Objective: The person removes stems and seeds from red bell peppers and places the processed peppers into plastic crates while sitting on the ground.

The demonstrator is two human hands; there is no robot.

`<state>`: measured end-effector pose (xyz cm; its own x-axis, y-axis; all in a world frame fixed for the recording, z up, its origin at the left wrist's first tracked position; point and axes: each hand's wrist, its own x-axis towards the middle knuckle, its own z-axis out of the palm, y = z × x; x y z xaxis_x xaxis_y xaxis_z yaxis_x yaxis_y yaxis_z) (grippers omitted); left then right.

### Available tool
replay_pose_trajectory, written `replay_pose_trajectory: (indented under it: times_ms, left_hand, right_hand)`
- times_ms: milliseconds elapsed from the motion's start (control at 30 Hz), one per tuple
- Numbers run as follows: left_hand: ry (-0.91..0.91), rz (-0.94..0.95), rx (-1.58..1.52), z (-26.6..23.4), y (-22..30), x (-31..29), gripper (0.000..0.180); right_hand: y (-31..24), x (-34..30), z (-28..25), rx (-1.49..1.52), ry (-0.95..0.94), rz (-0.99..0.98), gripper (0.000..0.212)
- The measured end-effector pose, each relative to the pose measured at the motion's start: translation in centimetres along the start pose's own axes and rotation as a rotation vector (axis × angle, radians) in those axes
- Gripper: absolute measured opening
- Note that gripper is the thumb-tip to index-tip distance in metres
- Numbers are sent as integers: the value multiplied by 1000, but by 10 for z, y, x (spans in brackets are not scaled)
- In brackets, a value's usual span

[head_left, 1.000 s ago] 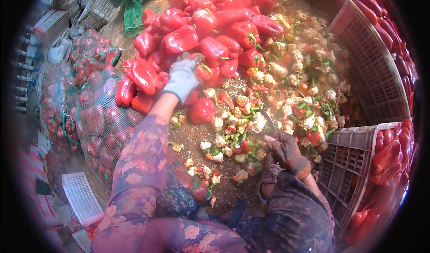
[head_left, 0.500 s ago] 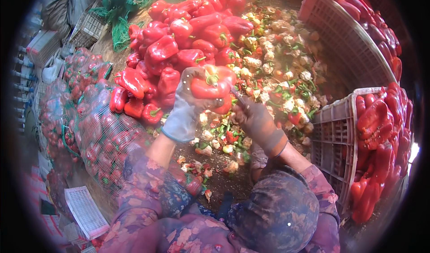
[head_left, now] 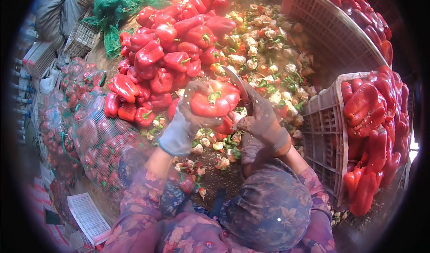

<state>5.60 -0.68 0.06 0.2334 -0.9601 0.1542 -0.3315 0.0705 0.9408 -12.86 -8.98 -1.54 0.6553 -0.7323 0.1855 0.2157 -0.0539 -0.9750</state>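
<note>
In the middle, my left hand (head_left: 190, 109), in a grey-white glove stained brown, wraps round a shiny red bell pepper (head_left: 226, 98). Its green stem is turned up toward me. Close by on the right, my right hand (head_left: 264, 121), in a brown-stained glove, grips a knife (head_left: 237, 80). The curved blade points up and away, along the pepper's right side; I cannot tell whether it touches. Just under the held pepper, another piece of red pepper (head_left: 225, 126) shows between the hands, partly hidden.
Whole red peppers (head_left: 163, 56) are heaped beyond my left hand. Cut-out cores and stems (head_left: 268, 51) cover the ground ahead and right. A plastic crate (head_left: 329, 127) of pepper pieces stands at right, another crate (head_left: 340, 26) behind it. Full mesh sacks (head_left: 101, 132) and green netting (head_left: 117, 6) lie left.
The knife has swung upright, its blade now showing beside the pepper. My right hand has moved slightly right and down. The pepper remains in my left hand, and the whole view has shifted a little.
</note>
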Motion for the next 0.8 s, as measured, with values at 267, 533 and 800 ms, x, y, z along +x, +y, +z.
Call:
replay_pose_trajectory:
  times_ms: [267, 533, 800]
  left_hand:
    - [-66, -60, 5, 9, 10, -16, 61]
    - [-49, -220, -481, 21, 16, -13, 63]
    - [-110, -232, 110, 18, 28, -6, 61]
  right_hand:
    - [4, -19, -4, 214, -28, 72, 62]
    - [3, -21, -9, 216, -2, 79, 55]
    - [7, -22, -14, 181, -28, 190, 57]
